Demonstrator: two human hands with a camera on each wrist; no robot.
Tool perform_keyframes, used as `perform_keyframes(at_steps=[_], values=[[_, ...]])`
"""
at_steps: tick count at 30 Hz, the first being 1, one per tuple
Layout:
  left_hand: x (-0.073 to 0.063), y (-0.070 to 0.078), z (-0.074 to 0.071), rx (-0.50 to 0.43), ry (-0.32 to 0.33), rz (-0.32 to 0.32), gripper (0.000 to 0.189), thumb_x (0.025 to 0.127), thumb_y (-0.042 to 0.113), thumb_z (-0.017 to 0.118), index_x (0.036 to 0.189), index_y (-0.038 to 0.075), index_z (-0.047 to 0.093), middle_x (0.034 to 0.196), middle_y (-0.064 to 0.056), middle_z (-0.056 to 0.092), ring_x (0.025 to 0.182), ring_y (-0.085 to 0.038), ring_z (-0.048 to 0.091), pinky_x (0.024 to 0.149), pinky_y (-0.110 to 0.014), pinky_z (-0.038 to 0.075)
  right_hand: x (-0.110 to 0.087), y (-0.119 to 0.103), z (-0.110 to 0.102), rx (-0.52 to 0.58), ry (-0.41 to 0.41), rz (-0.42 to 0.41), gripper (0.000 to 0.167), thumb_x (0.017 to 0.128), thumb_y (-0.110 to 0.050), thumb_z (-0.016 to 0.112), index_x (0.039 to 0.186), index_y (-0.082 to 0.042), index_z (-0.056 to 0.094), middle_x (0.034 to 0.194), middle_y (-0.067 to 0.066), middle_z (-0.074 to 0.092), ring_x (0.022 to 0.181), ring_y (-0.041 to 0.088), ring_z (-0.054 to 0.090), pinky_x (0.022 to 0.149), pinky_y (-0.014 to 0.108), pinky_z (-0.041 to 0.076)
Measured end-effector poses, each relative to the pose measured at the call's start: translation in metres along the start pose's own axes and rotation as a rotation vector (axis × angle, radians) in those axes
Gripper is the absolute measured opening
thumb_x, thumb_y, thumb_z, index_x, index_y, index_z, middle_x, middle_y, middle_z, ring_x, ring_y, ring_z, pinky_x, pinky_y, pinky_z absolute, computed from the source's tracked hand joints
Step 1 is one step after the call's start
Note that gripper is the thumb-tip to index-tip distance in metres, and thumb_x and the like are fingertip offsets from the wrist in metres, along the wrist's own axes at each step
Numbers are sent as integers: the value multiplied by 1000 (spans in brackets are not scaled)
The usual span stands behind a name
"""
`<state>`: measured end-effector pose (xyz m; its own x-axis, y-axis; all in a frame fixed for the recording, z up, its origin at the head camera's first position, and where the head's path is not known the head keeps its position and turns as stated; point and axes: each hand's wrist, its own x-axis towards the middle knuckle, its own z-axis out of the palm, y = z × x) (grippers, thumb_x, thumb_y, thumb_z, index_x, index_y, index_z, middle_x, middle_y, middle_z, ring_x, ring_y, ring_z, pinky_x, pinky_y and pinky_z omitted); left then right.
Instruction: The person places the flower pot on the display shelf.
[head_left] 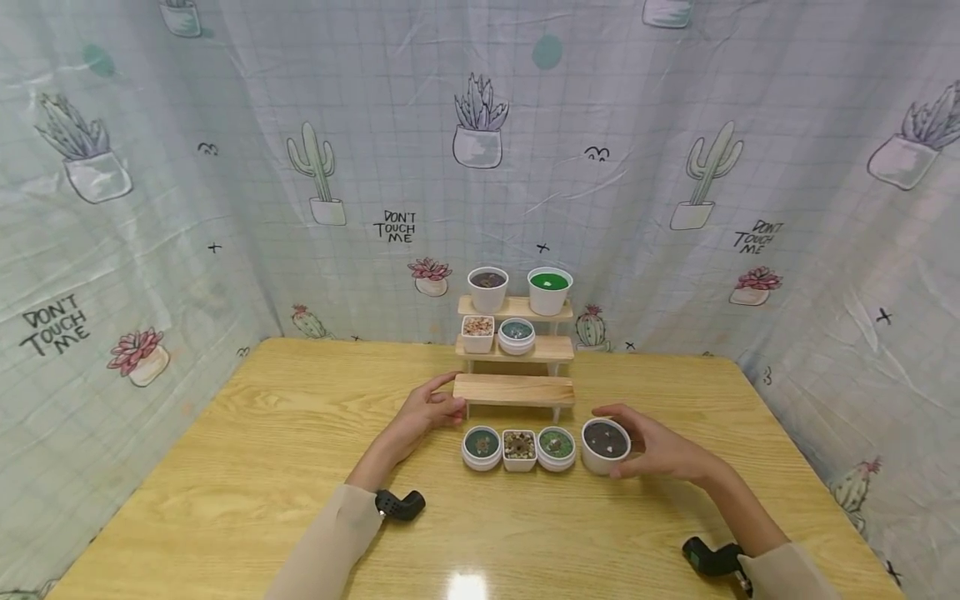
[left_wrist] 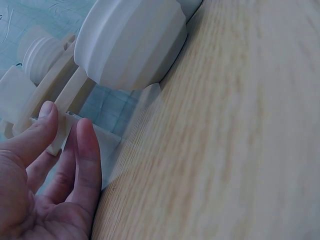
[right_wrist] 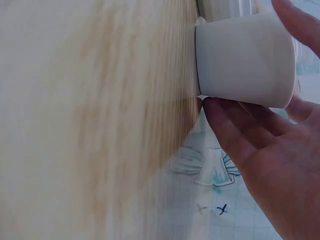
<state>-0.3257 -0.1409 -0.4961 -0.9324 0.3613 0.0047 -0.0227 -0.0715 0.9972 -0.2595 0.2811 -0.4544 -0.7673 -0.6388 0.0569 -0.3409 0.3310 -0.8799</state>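
Note:
A three-step wooden plant stand (head_left: 513, 389) stands on the table. At its lowest step, my left hand (head_left: 429, 413) holds the left end, thumb against the board and fingers around its edge; the left wrist view shows this hand (left_wrist: 55, 180) close up. On the table to the right, my right hand (head_left: 663, 446) grips a round white pot (head_left: 606, 446) with a dark top. In the right wrist view the pot (right_wrist: 245, 60) sits upright on the table, fingers along its side.
In front of the stand sit a teal-topped pot (head_left: 482, 448), a square pebble pot (head_left: 520, 451) and a green-topped pot (head_left: 556, 449). The middle step bears a square pot (head_left: 477, 333) and a round pot (head_left: 517, 336); the top step bears two taller pots (head_left: 550, 291). A printed curtain (head_left: 540, 167) hangs behind.

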Motion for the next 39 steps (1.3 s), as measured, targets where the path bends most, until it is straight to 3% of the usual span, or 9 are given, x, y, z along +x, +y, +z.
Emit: perform_keyframes(at_steps=[12,22,32,39], values=[[-1,-3,-1,-16,-13,11,74,99,6,68,162,8,29,98,-8,74,86,-13,71,83,-28,63,-1,5,3,-25,36,29,71,86,-12,83,143,5,44,140,28,54,118,-3,57,98,15,50],[-3,0,1,-11,-6,2,74,99,7,68,163,10,29,96,-5,74,88,-13,71,83,-28,63,0,2,3,-24,56,45,71,86,-12,83,143,6,44,139,28,53,117,-2,57,96,15,51],[-3,-1,1,-15,-3,7,75,100,8,68,163,6,27,98,-8,75,86,-12,71,82,-28,63,1,2,3,-74,122,59,68,87,-17,84,143,-2,48,137,20,58,117,1,58,95,18,52],[-2,0,0,-7,-8,4,74,99,8,68,163,10,29,98,-6,74,89,-13,72,83,-27,63,3,-2,4,-84,147,80,69,87,-19,84,145,-7,48,140,18,57,119,2,58,96,19,54]])
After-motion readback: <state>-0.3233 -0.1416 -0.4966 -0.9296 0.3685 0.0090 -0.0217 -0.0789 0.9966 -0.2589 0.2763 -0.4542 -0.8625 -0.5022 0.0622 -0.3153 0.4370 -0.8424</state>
